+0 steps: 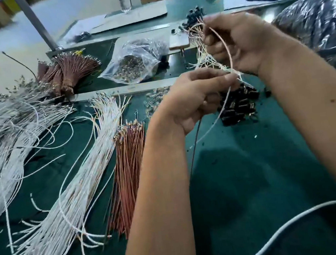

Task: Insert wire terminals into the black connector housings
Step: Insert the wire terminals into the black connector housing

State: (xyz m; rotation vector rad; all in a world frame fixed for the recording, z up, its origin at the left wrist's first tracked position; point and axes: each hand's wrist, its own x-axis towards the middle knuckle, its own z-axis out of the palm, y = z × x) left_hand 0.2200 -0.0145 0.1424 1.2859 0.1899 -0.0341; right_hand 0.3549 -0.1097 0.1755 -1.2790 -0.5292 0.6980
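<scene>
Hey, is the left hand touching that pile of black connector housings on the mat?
Cannot tell. In the head view the left hand is raised, pinching wires, and overlaps the black connector housings in the image; neither contact nor a gap shows plainly.

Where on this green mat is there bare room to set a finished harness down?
Bare green mat lies near the person, between the red-brown wires and the right forearm, below the black housings. The left side is crowded with white wires.

head view, forward and down, close over green bench (254, 180)
</scene>
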